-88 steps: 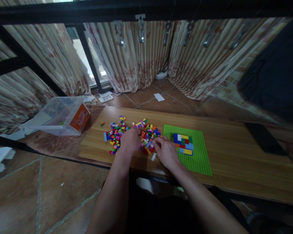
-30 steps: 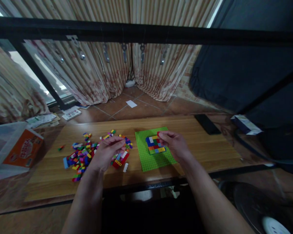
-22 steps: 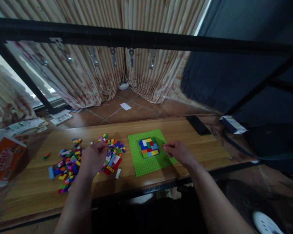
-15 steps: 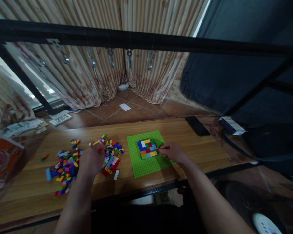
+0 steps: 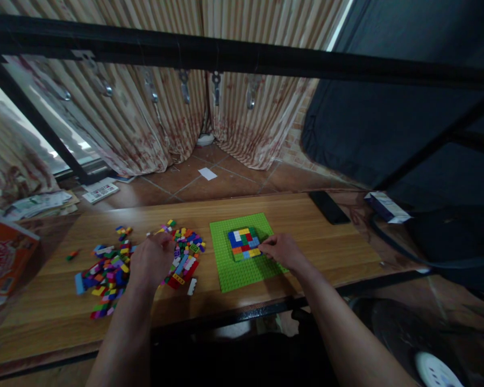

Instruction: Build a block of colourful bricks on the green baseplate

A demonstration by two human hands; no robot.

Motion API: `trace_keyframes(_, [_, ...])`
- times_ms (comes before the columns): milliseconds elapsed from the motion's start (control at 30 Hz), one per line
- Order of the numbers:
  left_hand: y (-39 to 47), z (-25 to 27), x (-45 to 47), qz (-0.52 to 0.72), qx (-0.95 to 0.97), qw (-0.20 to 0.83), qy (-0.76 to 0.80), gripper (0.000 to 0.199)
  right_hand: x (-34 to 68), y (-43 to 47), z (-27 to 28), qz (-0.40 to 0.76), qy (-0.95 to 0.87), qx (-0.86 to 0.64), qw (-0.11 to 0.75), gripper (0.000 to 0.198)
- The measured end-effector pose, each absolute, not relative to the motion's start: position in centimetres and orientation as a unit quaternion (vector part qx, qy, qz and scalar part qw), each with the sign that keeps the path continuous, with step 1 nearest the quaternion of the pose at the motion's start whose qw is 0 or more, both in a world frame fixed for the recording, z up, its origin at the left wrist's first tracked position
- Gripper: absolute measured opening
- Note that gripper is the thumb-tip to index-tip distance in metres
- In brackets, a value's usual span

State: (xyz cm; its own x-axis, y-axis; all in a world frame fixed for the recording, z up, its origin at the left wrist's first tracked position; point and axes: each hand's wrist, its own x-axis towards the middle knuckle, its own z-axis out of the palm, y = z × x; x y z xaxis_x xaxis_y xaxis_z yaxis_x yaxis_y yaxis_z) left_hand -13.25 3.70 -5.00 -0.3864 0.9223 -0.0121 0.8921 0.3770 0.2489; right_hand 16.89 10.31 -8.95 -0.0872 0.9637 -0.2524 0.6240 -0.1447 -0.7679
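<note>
My right hand (image 5: 283,250) is closed in a pinch at the right edge of a multicoloured block of building bricks (image 5: 244,243). A small brick is between its fingertips, mostly hidden by them. The block sits on a green studded baseplate (image 5: 226,274), with blue, white, yellow, red, green and orange bricks on its top. My left hand (image 5: 152,260) hovers over the loose bricks left of the baseplate, fingers curled together. What it holds, if anything, is hidden. Loose bricks (image 5: 108,274) lie to its left, and more bricks (image 5: 187,242) lie to its right.
A black phone (image 5: 329,207) lies at the wooden table's (image 5: 322,269) far right edge. A dark metal bar (image 5: 242,54) with hanging clips crosses above the table. An orange box (image 5: 8,263) stands at the left, and a small carton (image 5: 387,207) at the right.
My right hand has shifted slightly left, against the block's edge; the red brick seen at its fingertips is now mostly covered. My left hand stays over the loose bricks. The view has tilted slightly.
</note>
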Motion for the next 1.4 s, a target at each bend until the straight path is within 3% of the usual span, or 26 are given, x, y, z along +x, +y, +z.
trace_keyframes(233, [3.8, -4.9, -13.0, 0.14, 0.549, 0.077, 0.82, 0.034, 17.1, 10.2, -8.8, 0.456, -0.584, -0.636, 0.215, 0.023])
trace_keyframes(1400, [3.9, -5.4, -11.9, 0.219, 0.539, 0.105, 0.807, 0.034, 17.0, 10.6, -9.3, 0.449, -0.594, -0.627, 0.228, 0.011])
